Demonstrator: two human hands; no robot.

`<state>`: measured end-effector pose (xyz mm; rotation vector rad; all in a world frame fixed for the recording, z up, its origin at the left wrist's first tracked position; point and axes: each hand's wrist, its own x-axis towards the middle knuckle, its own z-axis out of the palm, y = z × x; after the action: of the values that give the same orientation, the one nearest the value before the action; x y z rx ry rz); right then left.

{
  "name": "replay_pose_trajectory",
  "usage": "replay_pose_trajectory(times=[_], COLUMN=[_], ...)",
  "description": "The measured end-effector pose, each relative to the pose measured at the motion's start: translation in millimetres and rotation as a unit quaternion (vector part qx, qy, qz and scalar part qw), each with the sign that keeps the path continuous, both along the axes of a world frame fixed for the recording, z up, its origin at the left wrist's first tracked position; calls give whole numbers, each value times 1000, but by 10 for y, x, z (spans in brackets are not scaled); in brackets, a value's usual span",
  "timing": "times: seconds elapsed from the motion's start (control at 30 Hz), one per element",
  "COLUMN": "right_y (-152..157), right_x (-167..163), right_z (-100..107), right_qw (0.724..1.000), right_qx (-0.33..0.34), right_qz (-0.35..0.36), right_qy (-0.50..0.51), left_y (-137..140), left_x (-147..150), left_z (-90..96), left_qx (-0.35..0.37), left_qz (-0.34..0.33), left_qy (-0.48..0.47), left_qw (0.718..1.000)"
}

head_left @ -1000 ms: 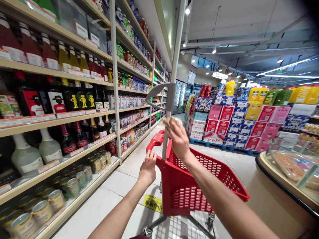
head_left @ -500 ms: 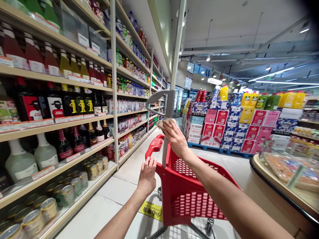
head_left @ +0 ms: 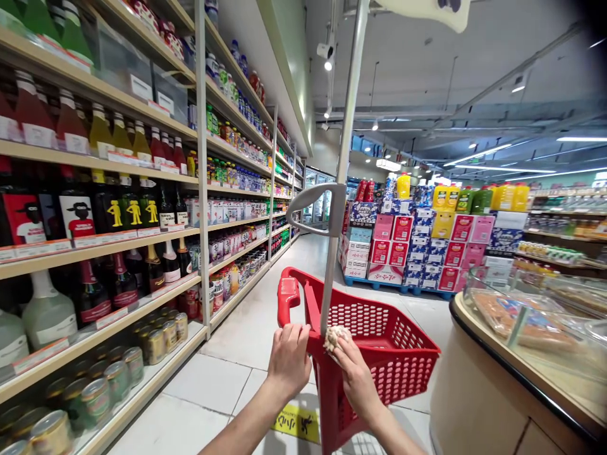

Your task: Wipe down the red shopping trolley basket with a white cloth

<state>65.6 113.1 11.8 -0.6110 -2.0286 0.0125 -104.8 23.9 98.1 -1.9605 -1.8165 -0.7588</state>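
Note:
A red plastic shopping cart with perforated sides stands in front of me. From it rises a metal pole bearing a grey loop-shaped handle. My left hand curls its fingers over the cart's near rim, just below the red handle grip. My right hand presses a crumpled pale cloth on the rim at the foot of the pole. The fingers cover part of the cloth.
Shelves of bottles and cans line the left. Stacked drink cartons stand ahead. A rounded counter with packaged food is close on the right. A yellow caution sticker lies on the tiled floor.
My right hand has moved the cloth down the pole, from just under the grey handle to the cart rim. My left hand has closed over the rim. The view has shifted.

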Motion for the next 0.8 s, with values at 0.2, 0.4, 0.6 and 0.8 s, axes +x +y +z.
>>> replay_pose_trajectory(times=[0.2, 0.4, 0.6, 0.8], right_y=[-19, -129, 150, 74], right_x=[207, 363, 1148, 1380], right_z=[-6, 262, 492, 735], right_qw=[987, 976, 961, 950], right_qx=[-93, -164, -237, -251], right_qz=[-43, -10, -124, -188], right_qy=[121, 146, 72, -7], left_y=[284, 331, 485, 693], left_x=[58, 557, 674, 785], left_z=[135, 52, 186, 87], left_qx=[-39, -23, -48, -91], left_qz=[-12, -56, -99, -46], left_qy=[-64, -41, -58, -7], left_qw=[997, 997, 992, 995])
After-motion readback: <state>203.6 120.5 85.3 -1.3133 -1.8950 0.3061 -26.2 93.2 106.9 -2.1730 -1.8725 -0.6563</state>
